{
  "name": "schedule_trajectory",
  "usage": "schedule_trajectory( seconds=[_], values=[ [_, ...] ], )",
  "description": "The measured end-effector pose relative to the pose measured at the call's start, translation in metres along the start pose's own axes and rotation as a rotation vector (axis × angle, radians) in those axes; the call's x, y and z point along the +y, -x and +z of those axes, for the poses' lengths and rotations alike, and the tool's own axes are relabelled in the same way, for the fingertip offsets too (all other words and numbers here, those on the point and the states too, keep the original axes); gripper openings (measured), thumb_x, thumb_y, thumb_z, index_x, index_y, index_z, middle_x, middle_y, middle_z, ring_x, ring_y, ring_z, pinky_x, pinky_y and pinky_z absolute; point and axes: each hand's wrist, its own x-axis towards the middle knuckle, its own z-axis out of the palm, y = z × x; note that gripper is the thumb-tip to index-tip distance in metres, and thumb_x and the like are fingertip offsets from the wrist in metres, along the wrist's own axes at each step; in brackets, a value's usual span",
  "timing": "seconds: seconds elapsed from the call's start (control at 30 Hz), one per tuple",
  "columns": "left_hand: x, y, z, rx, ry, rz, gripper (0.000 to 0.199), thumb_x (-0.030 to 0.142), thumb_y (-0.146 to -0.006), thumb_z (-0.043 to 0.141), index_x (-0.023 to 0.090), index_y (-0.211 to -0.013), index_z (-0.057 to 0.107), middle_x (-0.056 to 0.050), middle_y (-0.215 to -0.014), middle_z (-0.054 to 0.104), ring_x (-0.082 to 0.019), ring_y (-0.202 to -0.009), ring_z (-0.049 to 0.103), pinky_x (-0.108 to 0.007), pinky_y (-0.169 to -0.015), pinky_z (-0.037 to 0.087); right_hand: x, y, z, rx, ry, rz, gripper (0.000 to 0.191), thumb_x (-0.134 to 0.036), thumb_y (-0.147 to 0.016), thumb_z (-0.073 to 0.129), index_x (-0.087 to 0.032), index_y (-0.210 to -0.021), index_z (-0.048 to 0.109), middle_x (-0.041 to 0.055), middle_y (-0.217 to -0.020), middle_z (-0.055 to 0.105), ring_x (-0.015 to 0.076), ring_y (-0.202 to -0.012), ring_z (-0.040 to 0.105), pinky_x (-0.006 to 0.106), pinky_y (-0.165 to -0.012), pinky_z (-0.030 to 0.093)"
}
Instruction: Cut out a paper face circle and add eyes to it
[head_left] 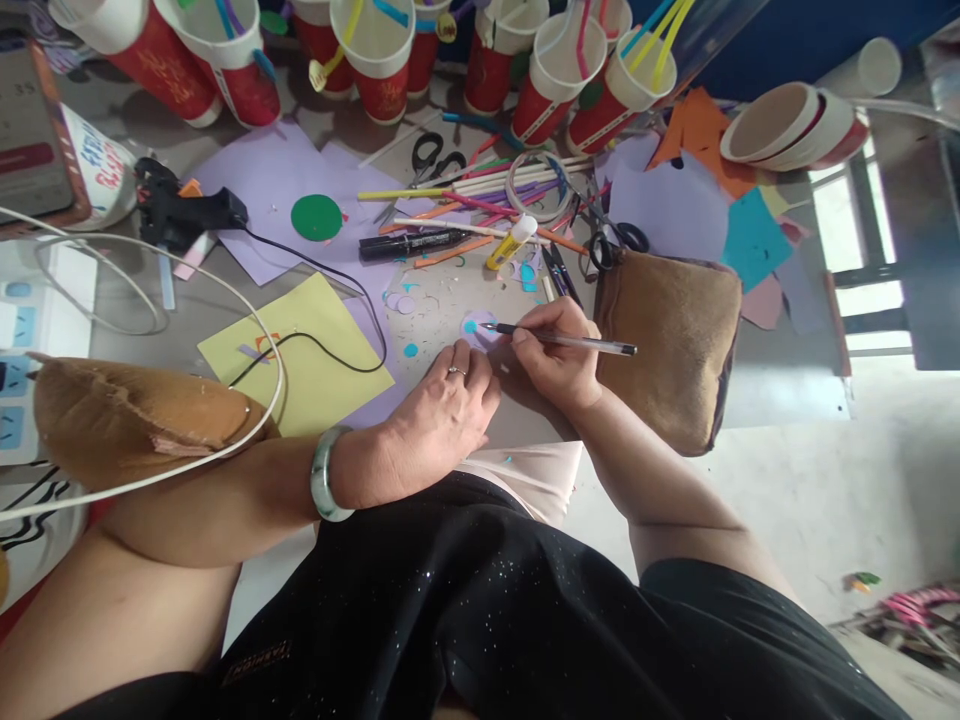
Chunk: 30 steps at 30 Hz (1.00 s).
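Observation:
My right hand [561,352] grips a pen [600,344] with a clear barrel, its tip pointing left onto a small purple paper circle [487,337]. A blue paper dot [470,327] sits on that circle. My left hand [457,395], with a ring on one finger, rests on the table with its fingers bent and close together. Its fingertips press at the circle's lower edge and cover part of it. Another blue dot [410,350] and purple paper scraps [405,304] lie to the left. Just beyond my right hand is a yellow glue stick [512,242].
Red and white paper cups [380,70] line the back. A black marker [412,243], pipe cleaners [517,190] and scissors [616,240] lie mid-table. A glue gun [187,212] trails its cable over yellow paper [330,320] at left. A brown cushion [667,345] is at right.

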Motion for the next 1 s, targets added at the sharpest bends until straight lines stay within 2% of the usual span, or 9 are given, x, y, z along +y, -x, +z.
schedule_trajectory(
  seconds=[0.17,0.47,0.53,0.63,0.73,0.87,1.0],
  values=[
    [-0.001,0.000,-0.002,-0.021,0.005,0.012,0.068,0.044,-0.105,0.062,-0.003,-0.153,0.056,-0.033,-0.154,0.059,-0.042,-0.145,0.058,-0.052,-0.124,0.043,-0.006,-0.004,-0.001,-0.110,0.059,-0.028,0.011,-0.034,-0.086,0.067,-0.025,-0.082,0.062,-0.0022,-0.070,0.071,0.0142,-0.056,0.062,0.029,-0.058,0.053],
    [0.000,0.001,0.000,0.004,0.008,-0.003,0.064,0.043,-0.105,0.061,-0.001,-0.152,0.057,-0.031,-0.153,0.059,-0.041,-0.145,0.058,-0.052,-0.125,0.042,-0.006,-0.003,0.000,-0.124,0.060,-0.075,0.008,-0.031,-0.087,0.067,-0.025,-0.083,0.063,-0.0022,-0.072,0.072,0.0147,-0.059,0.065,0.029,-0.060,0.054],
    [0.000,0.001,-0.001,0.001,0.014,0.002,0.064,0.042,-0.106,0.061,-0.001,-0.152,0.056,-0.032,-0.154,0.059,-0.041,-0.146,0.057,-0.052,-0.125,0.042,-0.005,-0.002,0.000,-0.085,0.054,-0.066,0.008,-0.030,-0.086,0.068,-0.025,-0.082,0.062,-0.0026,-0.070,0.070,0.0150,-0.057,0.064,0.029,-0.057,0.053],
    [-0.001,0.000,-0.002,-0.023,0.012,0.017,0.069,0.045,-0.104,0.064,-0.003,-0.152,0.055,-0.033,-0.151,0.060,-0.043,-0.145,0.058,-0.052,-0.122,0.044,0.000,-0.001,0.001,0.057,-0.046,-0.017,0.014,-0.031,-0.090,0.067,-0.026,-0.082,0.056,-0.0038,-0.063,0.062,0.0156,-0.054,0.064,0.030,-0.053,0.052],
    [-0.002,0.000,-0.003,-0.031,0.002,0.028,0.073,0.049,-0.102,0.068,-0.004,-0.151,0.055,-0.033,-0.149,0.062,-0.044,-0.144,0.058,-0.052,-0.122,0.045,0.013,-0.001,0.001,0.175,-0.176,0.020,0.024,-0.043,-0.098,0.064,-0.028,-0.084,0.052,-0.0056,-0.059,0.052,0.0144,-0.046,0.059,0.031,-0.049,0.053],
    [-0.003,0.001,-0.002,-0.038,-0.011,0.038,0.071,0.050,-0.103,0.065,-0.003,-0.150,0.056,-0.034,-0.150,0.060,-0.045,-0.146,0.057,-0.052,-0.122,0.046,0.029,-0.002,0.000,0.242,-0.155,0.033,0.035,-0.064,-0.102,0.057,-0.029,-0.097,0.059,-0.0058,-0.061,0.046,0.0132,-0.044,0.053,0.035,-0.051,0.054],
    [-0.004,-0.001,-0.003,-0.065,0.004,0.038,0.072,0.049,-0.104,0.065,-0.003,-0.152,0.054,-0.034,-0.153,0.059,-0.045,-0.148,0.055,-0.053,-0.123,0.045,0.032,-0.002,0.000,0.276,-0.088,0.045,0.043,-0.070,-0.103,0.050,-0.030,-0.107,0.063,-0.0044,-0.064,0.047,0.0131,-0.045,0.052,0.036,-0.050,0.053]
  ],
)
